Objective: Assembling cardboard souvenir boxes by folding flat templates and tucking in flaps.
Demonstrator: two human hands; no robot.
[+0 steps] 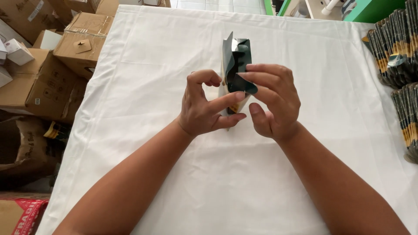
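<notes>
Far left, beside table: brown cardboard boxes (52,65) stacked on floor. Over white cloth-covered table (152,52), my left hand (204,106) steadies small dark green carton (235,61) from side, index and thumb pressed to lower panel. My right hand (272,102) pinches carton's curved flap between fingertips. Carton held upright above table centre. Looks light, thin card, creases easily; best gripped by edges and folds. Far right: stacks of flat dark cartons (398,52). Tiled floor beyond.
</notes>
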